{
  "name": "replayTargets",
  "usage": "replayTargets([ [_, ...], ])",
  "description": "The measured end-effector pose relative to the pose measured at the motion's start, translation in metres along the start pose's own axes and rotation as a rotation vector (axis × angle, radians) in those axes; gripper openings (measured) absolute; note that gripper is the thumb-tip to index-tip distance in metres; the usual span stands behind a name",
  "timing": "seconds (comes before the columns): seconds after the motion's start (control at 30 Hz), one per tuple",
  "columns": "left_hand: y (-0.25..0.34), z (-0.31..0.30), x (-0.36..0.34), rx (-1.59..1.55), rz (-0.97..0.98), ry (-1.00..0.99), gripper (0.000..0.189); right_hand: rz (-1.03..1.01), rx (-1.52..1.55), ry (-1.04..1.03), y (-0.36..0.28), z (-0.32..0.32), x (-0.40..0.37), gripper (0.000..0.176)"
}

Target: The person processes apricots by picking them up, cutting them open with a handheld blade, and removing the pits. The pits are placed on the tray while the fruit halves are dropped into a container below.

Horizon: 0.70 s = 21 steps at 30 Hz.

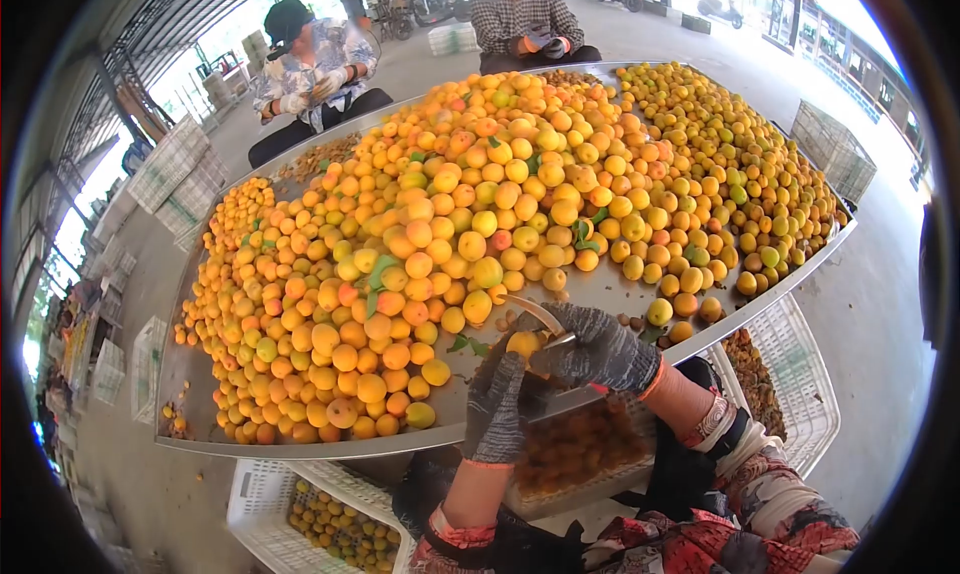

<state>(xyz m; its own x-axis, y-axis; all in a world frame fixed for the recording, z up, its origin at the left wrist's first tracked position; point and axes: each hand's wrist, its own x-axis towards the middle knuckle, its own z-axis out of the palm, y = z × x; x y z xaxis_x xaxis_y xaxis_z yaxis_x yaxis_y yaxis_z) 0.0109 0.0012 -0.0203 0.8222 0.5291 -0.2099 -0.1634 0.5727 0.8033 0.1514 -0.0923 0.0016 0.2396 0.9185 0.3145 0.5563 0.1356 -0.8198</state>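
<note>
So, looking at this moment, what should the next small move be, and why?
Probably guide the curved tool against the orange fruit: the left hand seems to hold the fruit, while the right hand has the tool close by. Contact is unclear.

Your gloves (612, 350) are matt, rough knitted cloth. The table (450, 412) before you is smooth metal, dully shining. You have smooth-skinned, softly glossy fruit (430, 249), plastic crates (803, 384) and a matt cloth sleeve (752, 472).
</note>
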Motion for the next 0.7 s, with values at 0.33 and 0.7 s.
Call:
replayTargets([
  [0.33, 0.012, 0.001, -0.003, -0.304, 0.187, -0.027, 0.043, 0.047, -0.280, 0.157, 0.002, -0.006, -0.021, 0.030],
  [0.7, 0.015, 0.006, -0.002, -0.310, 0.283, -0.067, 0.049, 0.043, -0.108, 0.269, -0.045, 0.022, -0.037, 0.042],
])
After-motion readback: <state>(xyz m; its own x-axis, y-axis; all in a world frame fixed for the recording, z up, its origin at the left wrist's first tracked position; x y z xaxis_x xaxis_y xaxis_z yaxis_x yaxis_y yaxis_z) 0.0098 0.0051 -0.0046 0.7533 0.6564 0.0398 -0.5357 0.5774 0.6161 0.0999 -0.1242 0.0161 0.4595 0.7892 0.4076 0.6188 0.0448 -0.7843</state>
